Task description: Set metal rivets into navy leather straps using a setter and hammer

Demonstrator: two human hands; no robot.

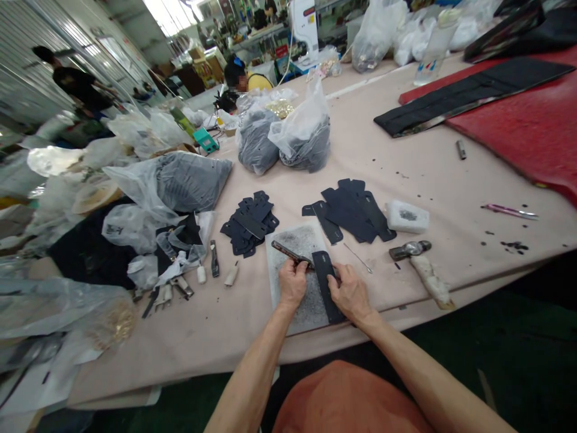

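My left hand (293, 281) is closed, thumb and fingers pinching a dark metal rod that looks like a punch (285, 249). The rod slants over a speckled white board (288, 313). A dark navy strip with small slots near its end (325, 282) lies on the board's right part. My right hand (350, 293) grips this strip by its right edge, thumb on top. Just beyond the board are two piles of similar cut pieces, a left pile (250, 222) and a right pile (356, 210). Right of my right hand rests a hammer with a wrapped handle (428, 276).
A white block (408, 216), a thin metal pick (358, 258) and a pink pen (509, 211) lie on the table (451, 198). Small bottles and tools (214, 258) stand left. Filled plastic bags (302, 141) sit farther back, and red sheet material (518, 120) is at right. Other people are beyond.
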